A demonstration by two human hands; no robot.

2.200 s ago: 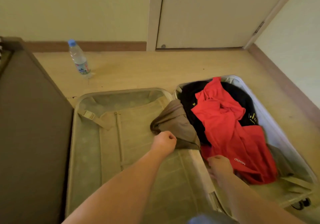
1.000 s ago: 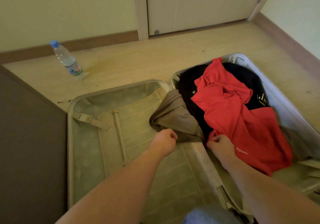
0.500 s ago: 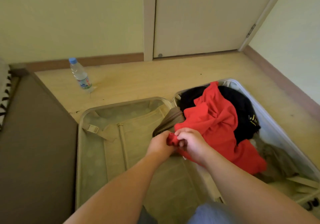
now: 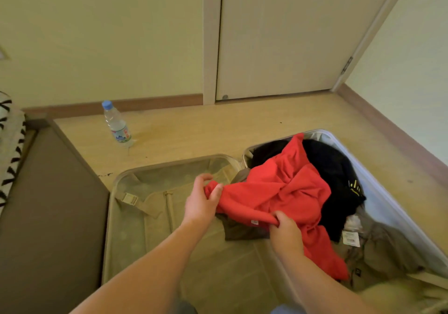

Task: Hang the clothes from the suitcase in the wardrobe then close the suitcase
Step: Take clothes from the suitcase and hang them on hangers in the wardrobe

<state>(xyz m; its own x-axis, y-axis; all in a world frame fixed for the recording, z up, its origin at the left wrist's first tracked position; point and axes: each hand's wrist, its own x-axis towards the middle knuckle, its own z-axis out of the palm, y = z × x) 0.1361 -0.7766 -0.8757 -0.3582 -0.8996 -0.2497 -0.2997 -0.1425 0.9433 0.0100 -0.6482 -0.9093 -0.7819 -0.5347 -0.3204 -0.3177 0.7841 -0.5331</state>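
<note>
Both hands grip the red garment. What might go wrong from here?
1. The red garment, gripped by the left hand and right hand, lies over the black garment and brown garment; lifting may drag them out.
2. The water bottle stands upright on the floor nearby; swinging fabric might topple it.

This looks like a bedroom. It has pale walls with a brown skirting board (image 4: 150, 104), a closed door (image 4: 278, 35) at the far side, a light wood floor (image 4: 194, 132), patterned bedding (image 4: 9, 132) at the left edge, and an open suitcase (image 4: 169, 162) on the floor.
</note>
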